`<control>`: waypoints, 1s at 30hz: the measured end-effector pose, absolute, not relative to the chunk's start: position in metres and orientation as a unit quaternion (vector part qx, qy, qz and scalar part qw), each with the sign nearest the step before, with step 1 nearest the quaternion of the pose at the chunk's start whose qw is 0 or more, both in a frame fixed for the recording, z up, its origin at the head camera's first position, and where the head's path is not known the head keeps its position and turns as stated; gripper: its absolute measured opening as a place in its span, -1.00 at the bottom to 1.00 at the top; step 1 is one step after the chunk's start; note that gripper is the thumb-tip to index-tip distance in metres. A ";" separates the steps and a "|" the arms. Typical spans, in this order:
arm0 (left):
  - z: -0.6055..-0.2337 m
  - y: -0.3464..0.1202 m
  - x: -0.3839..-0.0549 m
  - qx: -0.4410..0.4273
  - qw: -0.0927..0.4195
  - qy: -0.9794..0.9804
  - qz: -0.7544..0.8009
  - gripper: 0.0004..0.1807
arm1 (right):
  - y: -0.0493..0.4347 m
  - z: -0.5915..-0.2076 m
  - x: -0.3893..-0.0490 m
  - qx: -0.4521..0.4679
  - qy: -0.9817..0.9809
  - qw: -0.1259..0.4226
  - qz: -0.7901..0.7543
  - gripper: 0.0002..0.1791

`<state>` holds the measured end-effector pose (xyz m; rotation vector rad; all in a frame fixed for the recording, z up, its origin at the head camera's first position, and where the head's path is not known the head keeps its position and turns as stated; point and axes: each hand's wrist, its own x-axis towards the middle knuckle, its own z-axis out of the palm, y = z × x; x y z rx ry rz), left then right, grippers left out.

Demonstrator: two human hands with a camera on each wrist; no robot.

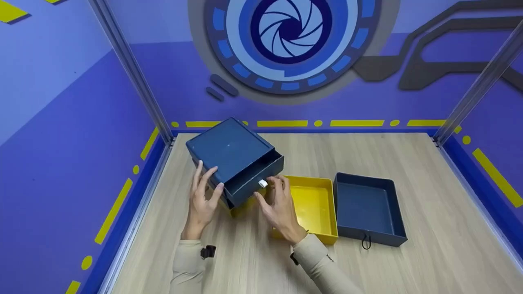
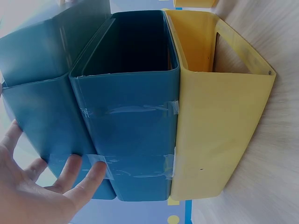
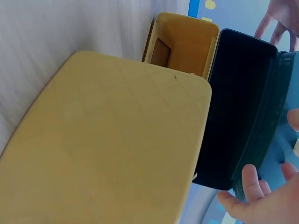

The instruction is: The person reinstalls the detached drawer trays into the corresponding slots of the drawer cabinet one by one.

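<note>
A stack of box-shaped drawer casings stands tilted in the head view, with a dark blue casing (image 1: 229,151) on top. A matching drawer (image 1: 274,168) sticks partway out of it, a white tab (image 1: 262,183) on its front. My left hand (image 1: 202,204) rests its spread fingertips on the top casing's near left side. At the drawer front, my right hand (image 1: 280,206) has its thumb and fingertips on either side of the tab. Below come a second blue casing (image 2: 131,135), hollow inside, and a yellow casing (image 2: 219,130), with clear tape across the blue sides.
Right of the stack sits an open yellow tray (image 1: 334,212), partly behind my right forearm. Beside it lies an open dark blue tray (image 1: 374,237) with a black loop (image 1: 366,241) on its front. Blue panels and metal posts (image 1: 135,77) border the wooden table (image 1: 441,212).
</note>
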<state>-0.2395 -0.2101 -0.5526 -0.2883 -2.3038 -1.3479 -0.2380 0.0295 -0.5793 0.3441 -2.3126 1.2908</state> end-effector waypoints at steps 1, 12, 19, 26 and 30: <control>-0.553 -0.210 -0.239 -0.104 0.226 -0.836 -0.489 -0.45 | 0.029 -0.579 -0.238 0.125 -0.844 0.231 0.468 -0.46; -0.554 -0.210 -0.238 -0.108 0.224 -0.834 -0.493 -0.46 | 0.028 -0.576 -0.237 0.146 -0.857 0.206 0.448 -0.38; -0.553 -0.211 -0.239 -0.108 0.220 -0.835 -0.493 -0.46 | 0.027 -0.574 -0.237 0.151 -0.866 0.177 0.443 -0.32; -0.553 -0.210 -0.238 -0.109 0.228 -0.833 -0.492 -0.44 | 0.026 -0.573 -0.240 0.162 -0.877 0.155 0.426 -0.26; -0.552 -0.210 -0.238 -0.106 0.222 -0.834 -0.495 -0.43 | 0.026 -0.572 -0.242 0.159 -0.886 0.131 0.415 -0.21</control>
